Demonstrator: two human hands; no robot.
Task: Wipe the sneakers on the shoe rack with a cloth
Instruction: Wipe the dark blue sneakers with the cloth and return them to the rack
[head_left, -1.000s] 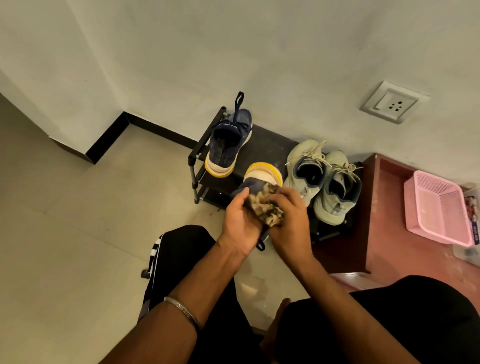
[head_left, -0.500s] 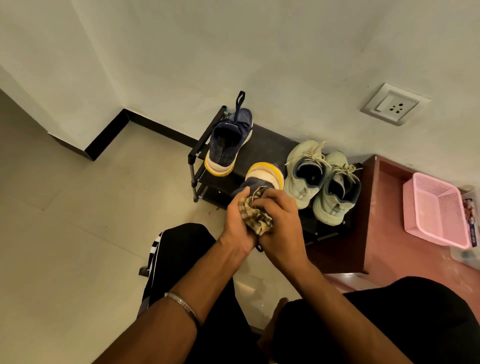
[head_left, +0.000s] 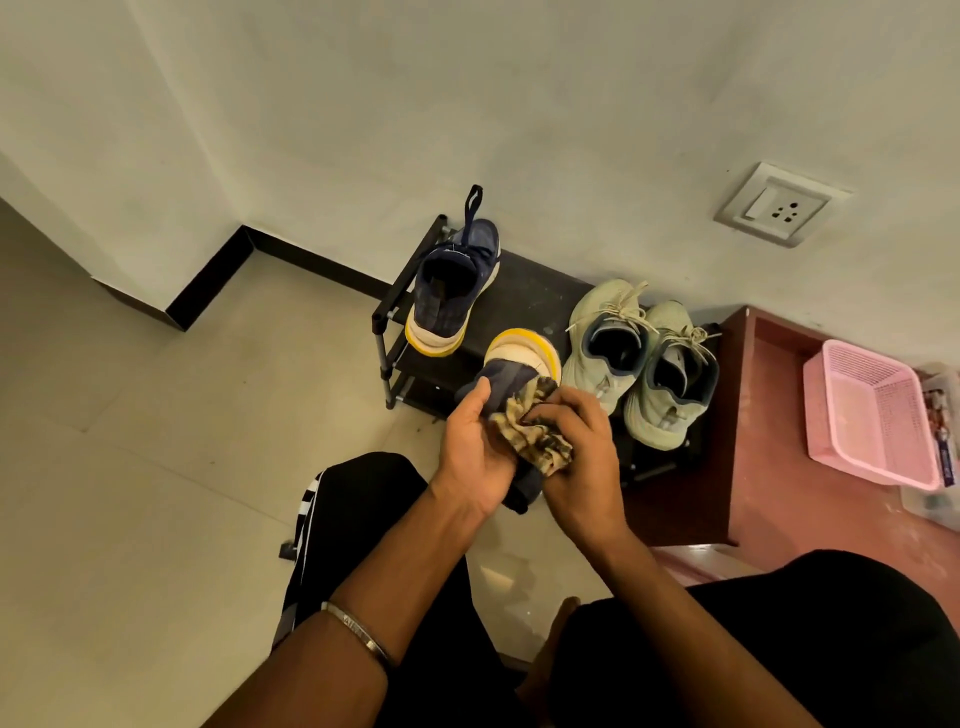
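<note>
My left hand (head_left: 470, 447) grips a navy sneaker with a yellow-edged sole (head_left: 511, 366), held in front of the black shoe rack (head_left: 524, 299), heel end pointing away from me. My right hand (head_left: 582, 457) holds a crumpled brown patterned cloth (head_left: 535, 436) against the sneaker's upper. Its matching navy sneaker (head_left: 452, 291) stands on the rack's left side. A pair of pale green sneakers (head_left: 641, 364) sits on the rack's right side.
A dark red wooden cabinet (head_left: 758, 441) stands right of the rack, with a pink plastic basket (head_left: 867, 415) on top. A wall socket (head_left: 782, 202) is above. My knees in black trousers fill the bottom of the view over a pale tiled floor (head_left: 156, 467).
My right hand with the cloth has slid back and forth along the held sneaker's upper, ending a little to the right and lower. My left hand keeps its hold.
</note>
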